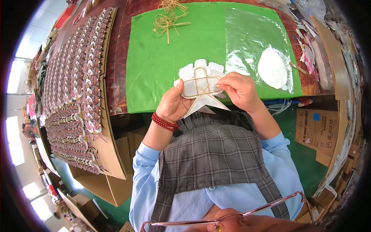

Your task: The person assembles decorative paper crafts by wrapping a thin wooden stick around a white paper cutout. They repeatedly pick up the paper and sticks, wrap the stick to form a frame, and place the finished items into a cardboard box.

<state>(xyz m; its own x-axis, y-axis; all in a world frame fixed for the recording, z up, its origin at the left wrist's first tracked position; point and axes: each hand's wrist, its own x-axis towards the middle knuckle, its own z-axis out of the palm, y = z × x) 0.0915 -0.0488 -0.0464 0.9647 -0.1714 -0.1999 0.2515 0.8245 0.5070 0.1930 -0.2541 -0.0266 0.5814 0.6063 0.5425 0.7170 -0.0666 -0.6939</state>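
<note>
- Metal-rimmed glasses (pixel 270 203) cross the lower edge, with a grey plaid apron (pixel 212 158) and a light blue shirt (pixel 185 205) just beyond them
- Left hand (pixel 172 101), a red beaded bracelet (pixel 164 123) at its wrist, pinches the left end of a white cut-out (pixel 199 65), thumb on top and fingers underneath
- Right hand (pixel 241 91) has a narrow grip at the right end of the same piece, thumb and forefinger close together
- White cut-out is held up between the two hands, over the near edge of the green cloth (pixel 170 58), its lobed edge away from the person and its pointed tails toward the apron
- Thin tan frame (pixel 210 77), a rounded rectangle with crossing strips, lies against the cut-out
- Clear plastic sheet (pixel 247 31) covers the cloth's right part; a white mass (pixel 272 67) sits on it, a thin stick (pixel 298 68) just beside
- More tan frames (pixel 169 22) lie at the cloth's far edge
- Rows of patterned pieces (pixel 73 69) cover cardboard (pixel 112 127) on the left
</note>
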